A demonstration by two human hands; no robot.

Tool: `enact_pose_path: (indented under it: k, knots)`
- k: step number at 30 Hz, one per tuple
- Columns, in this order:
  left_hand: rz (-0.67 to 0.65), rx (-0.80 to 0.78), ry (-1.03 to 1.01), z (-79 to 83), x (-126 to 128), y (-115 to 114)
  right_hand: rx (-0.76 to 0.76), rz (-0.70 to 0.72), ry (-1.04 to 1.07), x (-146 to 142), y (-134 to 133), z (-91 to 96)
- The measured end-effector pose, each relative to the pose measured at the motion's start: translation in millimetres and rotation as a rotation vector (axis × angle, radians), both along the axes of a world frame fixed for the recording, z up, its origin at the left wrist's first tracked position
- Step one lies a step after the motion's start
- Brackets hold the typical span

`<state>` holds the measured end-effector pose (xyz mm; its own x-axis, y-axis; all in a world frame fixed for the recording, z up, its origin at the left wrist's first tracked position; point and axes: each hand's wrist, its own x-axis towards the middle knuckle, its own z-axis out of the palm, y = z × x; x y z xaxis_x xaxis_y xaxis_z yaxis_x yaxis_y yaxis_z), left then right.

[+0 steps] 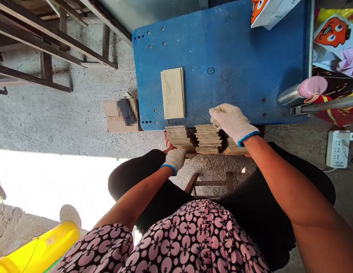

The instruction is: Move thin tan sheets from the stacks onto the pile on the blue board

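Both of my hands wear white knitted gloves with blue cuffs. My left hand [175, 158] is closed at the near edge of the left stack of thin wooden boards [179, 135]; its fingertips and whatever they grip are hidden. My right hand [230, 120] is held over the table's near edge with fingers curled together, and I cannot make out anything in them. Below and beside it are the middle stack of boards [207, 139] and the right stack [235, 147], which is partly covered by the hand and wrist. A small pile of pale flat boards [173, 93] lies on the blue table [233, 49].
A steel flask with a pink lid [303, 92] lies at the table's right side. A printed box [271, 15] stands at the far right corner. A cardboard box [111, 117] is left of the table, a power strip [336, 149] at right, wooden frames [45, 41] far left.
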<state>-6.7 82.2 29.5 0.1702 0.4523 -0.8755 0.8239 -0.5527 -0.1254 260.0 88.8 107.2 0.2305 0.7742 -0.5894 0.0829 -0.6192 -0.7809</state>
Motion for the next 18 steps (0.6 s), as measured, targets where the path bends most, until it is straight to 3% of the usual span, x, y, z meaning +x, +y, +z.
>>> enact_pose_path:
  k: [8,14,18]
  knots:
    - [-0.098,-0.095,-0.025,-11.0,-3.7,-5.6,-0.022,-0.002,-0.024,1.8,-0.9,11.1]
    - [-0.071,-0.222,-0.016,-22.8,-10.3,1.0,-0.025,-0.001,-0.009,3.6,-3.4,9.3]
    - [-0.087,-0.263,-0.023,-20.3,-9.1,3.4,-0.045,0.018,-0.024,4.9,-4.5,8.3]
